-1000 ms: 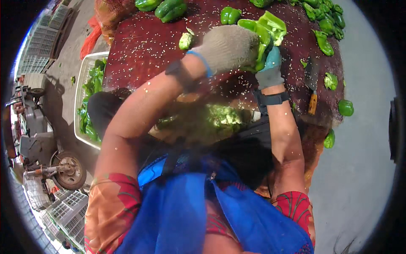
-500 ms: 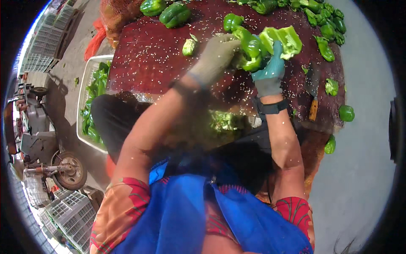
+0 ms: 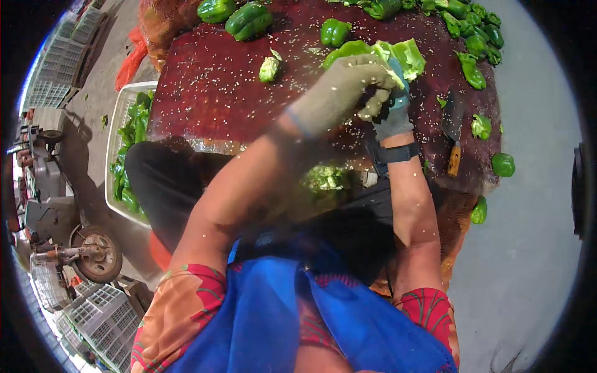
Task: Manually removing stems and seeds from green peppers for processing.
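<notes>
An opened green bell pepper [image 3: 409, 57], its pale inner ribs showing, is held over the dark red board [image 3: 211, 87]. My right hand [image 3: 397, 109], in a teal-coated glove, grips it from below with the thumb up along the inside. My left hand [image 3: 348, 93], in a beige glove, reaches across with its fingers curled against the pepper's near edge; they partly hide it and the right fingers. Beyond my hands sits a whole bell pepper [image 3: 336, 32]. A pale seed core [image 3: 269, 67] lies to the left on the board, among scattered seeds.
A knife with a wooden handle [image 3: 454, 160] lies right of my hands. More peppers [image 3: 476, 43] are heaped at the far right. On the left stands a white crate [image 3: 115, 155] of green pieces. Cores [image 3: 326, 178] lie between my legs. A parked motorcycle [image 3: 93, 252] is further left.
My left hand has moved right and nearer, across the pepper toward my right hand. The pepper has spread open wider, with a green piece now stretching behind my left hand.
</notes>
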Demonstrator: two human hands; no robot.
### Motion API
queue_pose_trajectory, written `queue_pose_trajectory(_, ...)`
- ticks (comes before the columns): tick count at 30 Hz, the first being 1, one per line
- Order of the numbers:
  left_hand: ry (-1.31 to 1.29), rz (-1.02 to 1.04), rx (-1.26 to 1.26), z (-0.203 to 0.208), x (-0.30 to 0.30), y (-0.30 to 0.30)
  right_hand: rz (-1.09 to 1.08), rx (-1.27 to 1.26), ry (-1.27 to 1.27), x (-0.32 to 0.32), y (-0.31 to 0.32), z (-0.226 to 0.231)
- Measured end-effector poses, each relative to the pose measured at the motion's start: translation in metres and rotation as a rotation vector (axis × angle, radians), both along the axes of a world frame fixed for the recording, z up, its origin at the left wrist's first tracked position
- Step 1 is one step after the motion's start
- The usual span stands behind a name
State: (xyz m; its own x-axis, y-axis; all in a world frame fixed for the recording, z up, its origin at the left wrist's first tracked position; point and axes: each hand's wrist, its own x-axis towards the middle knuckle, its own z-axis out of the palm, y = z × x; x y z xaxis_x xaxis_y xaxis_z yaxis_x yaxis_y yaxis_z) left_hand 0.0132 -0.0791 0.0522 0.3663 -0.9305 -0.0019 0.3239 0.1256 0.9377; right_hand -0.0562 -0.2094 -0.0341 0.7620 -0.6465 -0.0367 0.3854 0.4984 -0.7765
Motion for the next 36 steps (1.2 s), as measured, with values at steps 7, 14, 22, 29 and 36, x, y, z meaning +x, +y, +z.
queue_pose_trajectory(7, -0.170, 0.060, 0.314, -0.005, 0.062, 0.075, 0.018, 0.400, -0.052, 0.002, -0.008, 0.035)
queue_pose_trajectory(14, -1.045, 0.497, 0.499, -0.011, 0.084, 0.074, 0.063, 0.390, -0.033, -0.005, -0.014, 0.031)
queue_pose_trajectory(22, -1.604, 0.344, -0.026, 0.021, 0.069, 0.017, 0.095, 0.414, 0.036, 0.001, -0.017, 0.019)
queue_pose_trajectory(29, -1.958, 0.046, 0.352, 0.014, 0.052, -0.022, 0.181, 0.386, 0.024, 0.005, -0.015, 0.019)
queue_pose_trajectory(36, -2.009, -0.045, 0.241, 0.007, 0.057, -0.024, 0.187, 0.356, 0.067, 0.003, -0.008, 0.024)
